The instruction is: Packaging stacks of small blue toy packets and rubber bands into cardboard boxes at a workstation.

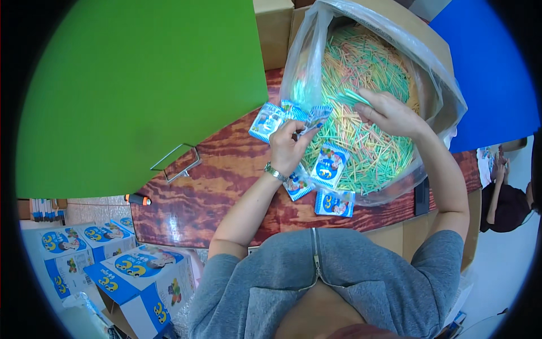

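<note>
A clear plastic bag [309,51] stands open on the glossy red-brown wood-patterned desk [226,155], around a heap of thin pastel sticks [367,68]. Sticks could scatter or snap if the right hand [389,113] pinched unevenly; its fingers grip a small green bundle [351,98] jutting leftward from the fingertips. The left hand [289,148] pinches a blue-and-white plastic packet [320,115], its opening hard to make out

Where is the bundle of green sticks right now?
In the head view, upper right of centre: the bundle of green sticks is gripped in the right hand, over the loose pastel sticks inside the clear plastic bag.
</note>
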A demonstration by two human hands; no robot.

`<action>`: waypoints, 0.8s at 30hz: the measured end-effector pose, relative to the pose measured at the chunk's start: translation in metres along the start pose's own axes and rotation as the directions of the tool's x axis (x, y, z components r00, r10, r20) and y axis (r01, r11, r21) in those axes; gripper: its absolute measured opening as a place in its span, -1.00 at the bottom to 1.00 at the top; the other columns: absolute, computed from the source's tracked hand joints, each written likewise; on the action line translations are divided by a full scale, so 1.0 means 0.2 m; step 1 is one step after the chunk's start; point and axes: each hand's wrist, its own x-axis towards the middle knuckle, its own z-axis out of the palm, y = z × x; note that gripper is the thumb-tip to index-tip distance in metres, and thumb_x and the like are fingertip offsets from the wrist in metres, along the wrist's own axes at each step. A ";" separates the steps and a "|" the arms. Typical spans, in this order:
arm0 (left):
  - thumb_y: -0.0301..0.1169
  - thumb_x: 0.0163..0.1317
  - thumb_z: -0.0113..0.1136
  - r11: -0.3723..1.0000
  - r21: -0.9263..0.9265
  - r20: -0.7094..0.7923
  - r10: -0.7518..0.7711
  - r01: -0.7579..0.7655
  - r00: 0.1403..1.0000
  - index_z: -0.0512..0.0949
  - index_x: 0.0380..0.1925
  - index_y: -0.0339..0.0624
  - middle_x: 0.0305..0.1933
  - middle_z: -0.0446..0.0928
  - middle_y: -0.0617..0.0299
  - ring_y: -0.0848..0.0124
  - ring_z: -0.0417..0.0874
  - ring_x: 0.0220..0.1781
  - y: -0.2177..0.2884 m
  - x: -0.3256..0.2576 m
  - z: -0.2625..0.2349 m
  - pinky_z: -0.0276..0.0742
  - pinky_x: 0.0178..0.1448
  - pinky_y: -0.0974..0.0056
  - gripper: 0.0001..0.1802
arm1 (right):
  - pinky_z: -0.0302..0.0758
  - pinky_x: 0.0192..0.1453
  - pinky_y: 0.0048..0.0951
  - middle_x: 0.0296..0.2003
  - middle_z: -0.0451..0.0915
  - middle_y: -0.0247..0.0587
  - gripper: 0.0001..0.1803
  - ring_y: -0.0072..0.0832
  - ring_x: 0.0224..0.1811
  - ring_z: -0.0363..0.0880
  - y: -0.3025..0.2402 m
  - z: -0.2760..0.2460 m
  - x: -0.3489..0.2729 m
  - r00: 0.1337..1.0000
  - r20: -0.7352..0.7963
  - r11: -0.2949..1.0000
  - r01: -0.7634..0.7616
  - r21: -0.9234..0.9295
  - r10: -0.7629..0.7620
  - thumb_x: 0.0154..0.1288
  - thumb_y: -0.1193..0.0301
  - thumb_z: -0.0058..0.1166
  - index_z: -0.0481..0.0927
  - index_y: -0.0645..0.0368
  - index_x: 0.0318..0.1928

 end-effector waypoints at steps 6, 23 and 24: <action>-0.45 0.02 0.49 0.985 0.088 -0.023 0.149 -0.146 0.989 0.57 -0.45 -0.28 -0.49 0.57 0.23 0.48 0.53 -0.53 0.05 -0.05 -0.06 0.45 -0.43 0.36 -0.77 | 0.39 -0.30 -0.01 -0.51 0.50 0.10 -0.78 0.09 -0.37 0.54 -0.14 0.03 -0.04 0.992 0.037 0.934 0.128 -0.334 -0.122 0.42 0.33 -0.01 0.35 0.24 -0.19; -0.53 0.09 0.38 0.947 0.059 -0.044 0.320 -0.317 0.947 0.60 -0.27 -0.30 -0.39 0.59 0.13 0.32 0.59 -0.41 0.13 -0.05 -0.10 0.50 -0.32 0.30 -0.79 | 0.54 -0.09 -0.07 -0.35 0.62 0.12 -0.42 -0.02 -0.15 0.66 -0.45 -0.03 0.09 0.971 0.202 0.825 0.218 -0.521 -0.129 0.20 0.26 0.28 0.42 0.25 0.15; -0.50 0.17 0.32 0.970 -0.015 -0.001 0.243 -0.243 0.970 0.60 -0.22 -0.31 -0.37 0.59 0.11 0.29 0.61 -0.39 0.12 -0.06 -0.11 0.50 -0.30 0.29 -0.81 | 0.54 -0.09 -0.07 -0.35 0.62 0.12 -0.42 -0.02 -0.15 0.66 -0.40 -0.02 0.07 0.971 0.203 0.824 0.218 -0.523 -0.128 0.20 0.26 0.28 0.42 0.25 0.15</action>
